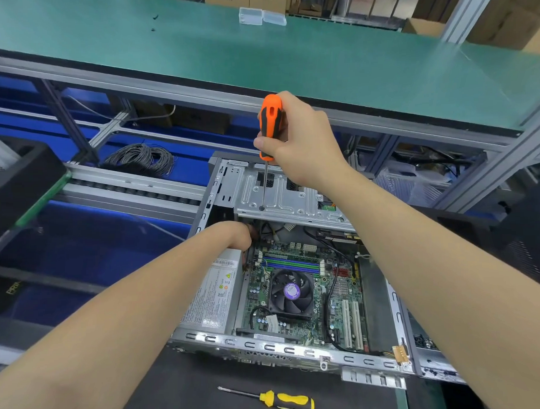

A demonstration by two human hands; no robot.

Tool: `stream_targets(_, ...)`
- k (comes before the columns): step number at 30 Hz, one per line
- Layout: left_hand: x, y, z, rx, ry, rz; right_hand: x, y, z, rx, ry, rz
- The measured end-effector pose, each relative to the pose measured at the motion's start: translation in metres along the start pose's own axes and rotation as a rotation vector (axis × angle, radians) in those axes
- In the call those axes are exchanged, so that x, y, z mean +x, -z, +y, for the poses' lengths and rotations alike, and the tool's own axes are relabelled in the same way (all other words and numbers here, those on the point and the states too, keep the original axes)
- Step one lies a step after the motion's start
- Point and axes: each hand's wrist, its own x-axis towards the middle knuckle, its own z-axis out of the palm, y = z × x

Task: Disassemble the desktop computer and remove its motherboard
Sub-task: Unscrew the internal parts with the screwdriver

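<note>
An open desktop case [286, 349] lies on its side on a black mat. Inside it sits the green motherboard [336, 297] with a black cooler fan [291, 292], beside the grey power supply [210, 298]. My right hand [300, 139] grips an orange-and-black screwdriver [270, 124] upright, its tip on a screw in the silver drive cage [280, 197]. My left hand [237, 236] reaches into the case under the cage's near edge; its fingers are hidden among the cables.
A yellow-and-black screwdriver [284, 401] lies on the black mat [192, 390] in front of the case. A green shelf [318, 49] runs above the bench, with two clear plastic boxes [260, 16]. A coil of grey cable [141, 156] and a roller rail lie to the left.
</note>
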Motion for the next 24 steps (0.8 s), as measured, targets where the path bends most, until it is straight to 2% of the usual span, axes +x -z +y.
stream_targets(8, 0.002, -0.002, -0.003, 0.016, 0.021, -0.042, -0.002, 0.002, 0.002, 0.014, -0.018, -0.014)
stream_targets(14, -0.006, -0.001, -0.001, -0.022, 0.005, -0.040, 0.001, 0.009, 0.000, 0.061, 0.006, -0.133)
stream_targets(18, -0.031, 0.011, 0.000, -0.151, -0.015, -0.037, 0.007, 0.013, -0.005, -0.049, 0.090, -0.140)
stream_targets(20, -0.050, 0.020, -0.002, -0.311, -0.054, -0.037, 0.012, 0.014, -0.007, -0.174, 0.123, -0.123)
stream_targets(24, -0.105, 0.049, -0.014, -0.544, -0.266, -0.127, 0.020, 0.012, -0.013, -0.370, 0.138, -0.037)
